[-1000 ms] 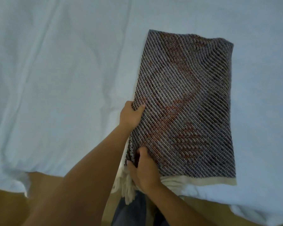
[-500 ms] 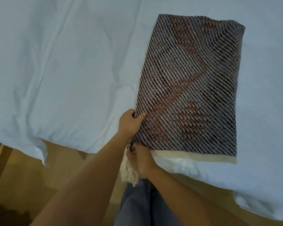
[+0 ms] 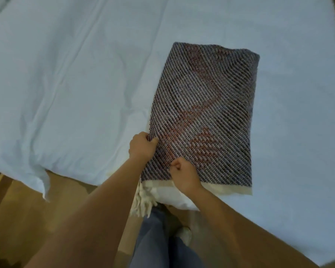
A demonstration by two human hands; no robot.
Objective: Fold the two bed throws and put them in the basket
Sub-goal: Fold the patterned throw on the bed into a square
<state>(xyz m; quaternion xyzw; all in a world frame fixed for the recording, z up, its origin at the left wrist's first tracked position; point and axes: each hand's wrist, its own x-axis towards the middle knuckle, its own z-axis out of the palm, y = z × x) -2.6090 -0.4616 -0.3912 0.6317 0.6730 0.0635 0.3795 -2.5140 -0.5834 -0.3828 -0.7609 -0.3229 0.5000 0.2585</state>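
A folded woven bed throw [image 3: 205,113], dark with reddish patches, a cream border and a cream fringe, lies on the bed near its front edge. My left hand [image 3: 142,147] grips the throw's left edge, thumb on top and fingers tucked under. My right hand [image 3: 183,174] sits as a curled fist on the throw's near end, just above the cream border; whether it pinches fabric is hidden. The fringe [image 3: 142,200] hangs over the bed's edge. No second throw and no basket are in view.
The bed is covered by a pale blue sheet [image 3: 75,84] with a loose corner hanging at the left. A wooden floor [image 3: 17,219] lies below the bed edge. My legs in blue trousers [image 3: 159,240] stand against the bed.
My right hand has come up from the throw's near left corner onto its top surface and curled into a fist. The left hand keeps its grip on the left edge.
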